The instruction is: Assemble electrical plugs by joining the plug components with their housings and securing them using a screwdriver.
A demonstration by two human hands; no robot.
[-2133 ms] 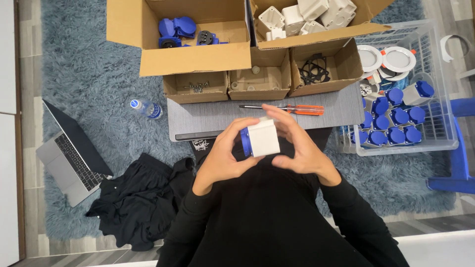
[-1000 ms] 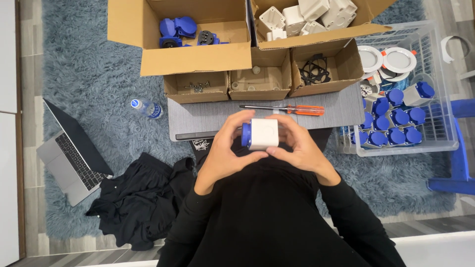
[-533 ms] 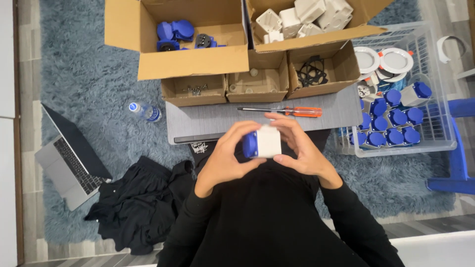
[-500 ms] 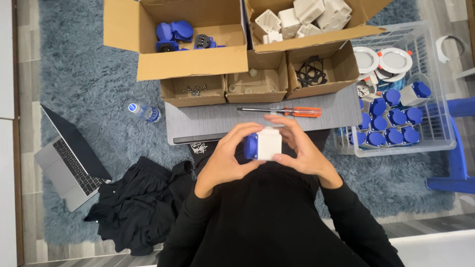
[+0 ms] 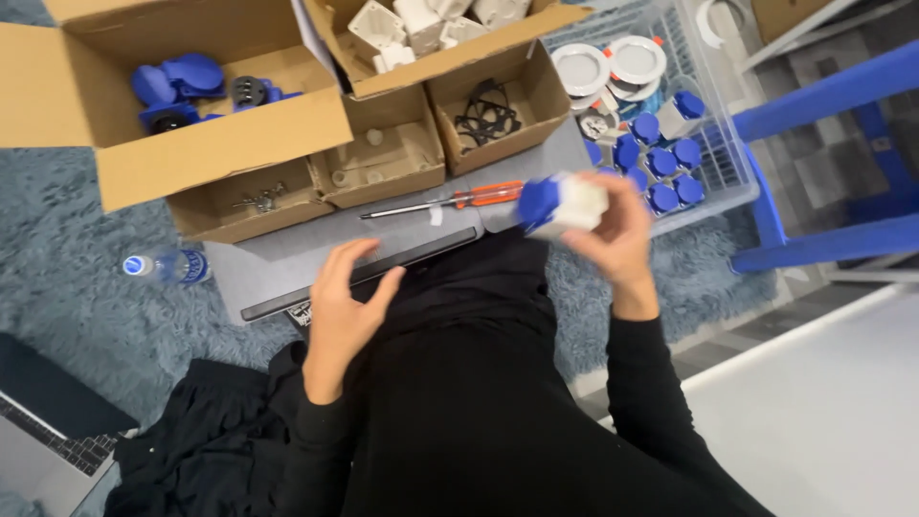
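A white and blue plastic housing [image 5: 563, 204] is gripped in the right hand [image 5: 613, 228], raised just above the edge of the wire basket [image 5: 728, 182] of blue-capped parts. The left hand [image 5: 343, 304] is held apart from it, fingers spread and holding nothing, over the dark lap near the grey board [image 5: 287, 263]. An orange-handled screwdriver [image 5: 450, 199] is seen lying on that board, beside the cardboard boxes [image 5: 239, 144].

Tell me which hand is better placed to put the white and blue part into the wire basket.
Probably the right hand. It already holds the white and blue part and is next to the wire basket. The left hand is empty, open, and far from it, over the grey board.
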